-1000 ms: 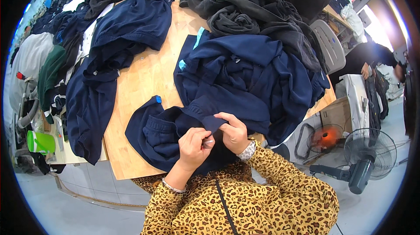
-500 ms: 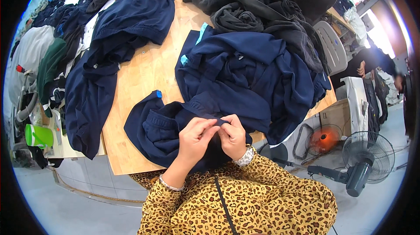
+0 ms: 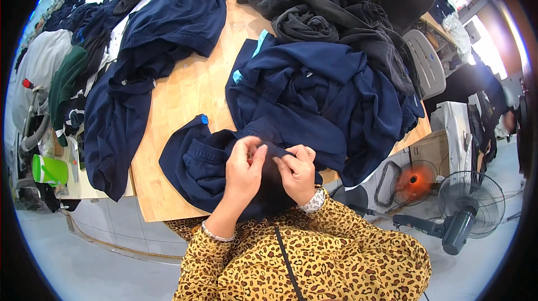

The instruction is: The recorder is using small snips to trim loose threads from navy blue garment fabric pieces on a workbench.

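Note:
A navy blue garment (image 3: 193, 158) lies bunched at the table's near edge, in front of my body. My right hand (image 3: 297, 173) pinches a fold of it between thumb and fingers. Just to the left, my left hand (image 3: 245, 167) is closed, thumb against curled fingers, over the same garment; anything in those fingers is too small or hidden to make out. The garment has a ribbed band and a small bright blue tab (image 3: 204, 119) at its far left corner. Beyond my hands, a larger heap of navy garments (image 3: 319, 93) touches it.
Dark grey garments (image 3: 314, 9) are piled at the far side of the wooden table (image 3: 179, 96). More navy clothing (image 3: 168, 21) hangs over its left edge. A green bucket (image 3: 49, 170) stands at left; a grey fan (image 3: 468, 205) and a white chair (image 3: 424, 63) are at right. Other people work nearby.
My hands, close together before, are now apart. The left hand has moved slightly up and left, off the fold; the right remains on the fabric, a little lower.

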`<state>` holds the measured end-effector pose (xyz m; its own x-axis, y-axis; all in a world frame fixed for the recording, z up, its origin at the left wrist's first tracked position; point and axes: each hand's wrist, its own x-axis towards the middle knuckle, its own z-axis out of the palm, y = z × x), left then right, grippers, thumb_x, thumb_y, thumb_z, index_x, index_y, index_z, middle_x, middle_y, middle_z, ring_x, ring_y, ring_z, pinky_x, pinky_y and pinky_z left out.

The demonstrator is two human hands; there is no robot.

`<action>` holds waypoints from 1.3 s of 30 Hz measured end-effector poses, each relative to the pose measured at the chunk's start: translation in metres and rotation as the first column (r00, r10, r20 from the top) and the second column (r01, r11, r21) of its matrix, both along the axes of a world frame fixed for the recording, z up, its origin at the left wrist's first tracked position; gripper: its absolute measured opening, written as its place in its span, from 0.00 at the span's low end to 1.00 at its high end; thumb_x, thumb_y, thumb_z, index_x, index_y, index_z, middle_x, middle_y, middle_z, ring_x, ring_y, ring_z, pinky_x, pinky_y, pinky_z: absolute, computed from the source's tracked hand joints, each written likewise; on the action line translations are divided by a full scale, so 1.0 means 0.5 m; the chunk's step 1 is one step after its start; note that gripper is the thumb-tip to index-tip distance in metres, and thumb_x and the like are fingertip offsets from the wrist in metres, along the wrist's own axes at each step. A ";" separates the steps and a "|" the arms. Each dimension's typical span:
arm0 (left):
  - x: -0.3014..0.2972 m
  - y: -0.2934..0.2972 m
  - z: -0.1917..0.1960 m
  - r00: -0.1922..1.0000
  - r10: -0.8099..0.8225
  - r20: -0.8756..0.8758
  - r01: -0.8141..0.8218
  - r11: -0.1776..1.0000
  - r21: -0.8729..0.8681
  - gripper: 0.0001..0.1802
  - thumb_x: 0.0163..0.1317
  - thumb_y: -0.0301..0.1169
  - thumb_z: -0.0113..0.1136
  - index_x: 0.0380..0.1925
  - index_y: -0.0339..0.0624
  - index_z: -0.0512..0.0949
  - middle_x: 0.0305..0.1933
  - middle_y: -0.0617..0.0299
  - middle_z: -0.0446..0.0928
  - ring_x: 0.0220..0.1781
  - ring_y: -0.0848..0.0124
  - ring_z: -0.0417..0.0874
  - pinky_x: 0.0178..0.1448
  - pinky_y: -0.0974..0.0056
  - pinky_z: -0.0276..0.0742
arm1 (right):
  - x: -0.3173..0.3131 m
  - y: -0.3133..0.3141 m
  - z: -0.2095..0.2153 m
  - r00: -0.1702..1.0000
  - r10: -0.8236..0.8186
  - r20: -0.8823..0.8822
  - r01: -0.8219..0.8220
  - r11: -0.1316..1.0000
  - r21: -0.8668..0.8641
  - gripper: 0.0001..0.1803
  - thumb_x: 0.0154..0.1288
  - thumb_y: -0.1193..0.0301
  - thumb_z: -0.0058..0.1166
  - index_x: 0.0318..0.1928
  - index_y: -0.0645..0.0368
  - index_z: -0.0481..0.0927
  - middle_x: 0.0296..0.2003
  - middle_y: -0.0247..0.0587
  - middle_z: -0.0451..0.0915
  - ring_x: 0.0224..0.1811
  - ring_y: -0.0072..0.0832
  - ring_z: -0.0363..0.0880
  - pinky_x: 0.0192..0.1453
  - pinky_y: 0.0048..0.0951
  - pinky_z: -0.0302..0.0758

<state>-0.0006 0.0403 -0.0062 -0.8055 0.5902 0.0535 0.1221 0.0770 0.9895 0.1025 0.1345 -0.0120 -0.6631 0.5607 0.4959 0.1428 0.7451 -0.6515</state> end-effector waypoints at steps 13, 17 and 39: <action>0.016 -0.047 0.032 0.964 -0.260 -0.054 0.247 0.952 -0.181 0.18 0.61 0.25 0.61 0.44 0.36 0.63 0.27 0.56 0.76 0.27 0.73 0.75 0.33 0.68 0.72 | -0.004 0.004 0.015 0.999 -0.010 0.046 0.008 0.999 0.049 0.02 0.52 0.73 0.61 0.27 0.56 0.82 0.28 0.33 0.74 0.37 0.33 0.69 0.46 0.35 0.58; 0.013 -0.045 0.033 0.960 -0.278 -0.046 0.266 0.948 -0.178 0.17 0.60 0.25 0.61 0.44 0.36 0.63 0.27 0.56 0.76 0.27 0.72 0.75 0.34 0.68 0.72 | -0.001 0.005 0.015 0.999 -0.001 0.053 -0.004 0.996 0.092 0.03 0.51 0.73 0.61 0.29 0.55 0.83 0.30 0.32 0.76 0.39 0.33 0.70 0.47 0.35 0.58; 0.011 -0.069 0.035 0.959 -0.281 0.029 0.282 0.955 -0.089 0.19 0.60 0.25 0.63 0.44 0.37 0.63 0.27 0.58 0.76 0.28 0.74 0.75 0.33 0.69 0.71 | 0.008 0.022 0.002 0.998 0.054 0.034 -0.061 0.970 0.235 0.10 0.42 0.78 0.61 0.29 0.52 0.84 0.41 0.28 0.78 0.47 0.33 0.68 0.55 0.38 0.57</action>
